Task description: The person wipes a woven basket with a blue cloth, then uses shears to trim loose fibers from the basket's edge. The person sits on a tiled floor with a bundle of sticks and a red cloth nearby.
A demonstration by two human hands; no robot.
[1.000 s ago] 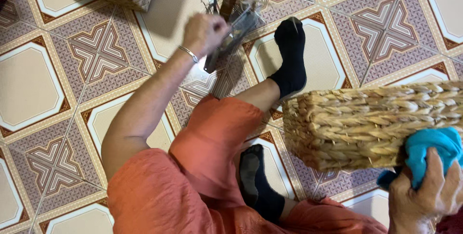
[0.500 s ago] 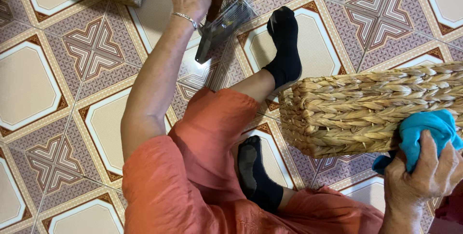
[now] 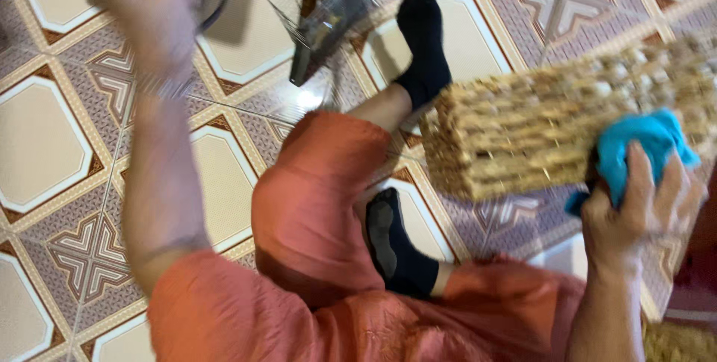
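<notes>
On the patterned tile floor (image 3: 45, 138) the person sits with legs folded, orange trousers (image 3: 321, 205) bunched at the knee and both feet in black socks (image 3: 422, 48), one stretched forward, the other tucked under the thigh. A woven straw basket (image 3: 538, 123) lies tipped on its side across the lap, so its flank faces up within easy reach of the right hand (image 3: 638, 213). That hand is curled tight round a bunched turquoise cloth (image 3: 642, 145), fingers closed over it and pressing it against the basket's side near its lower edge; the wad is gripped as a pad, I would judge, because a flat cloth would catch on the rough weave. The left hand (image 3: 142, 11) is raised up toward the top of the view and smeared by motion, so I cannot tell whether its fingers are spread or closed, nor whether it carries anything; a thin bracelet (image 3: 160, 86) shows at the wrist. Just beyond it, on the floor by the outstretched foot, lies a clear plastic bag (image 3: 328, 19) with dark and straw-like bits in it, set apart from the basket but within arm's reach.
</notes>
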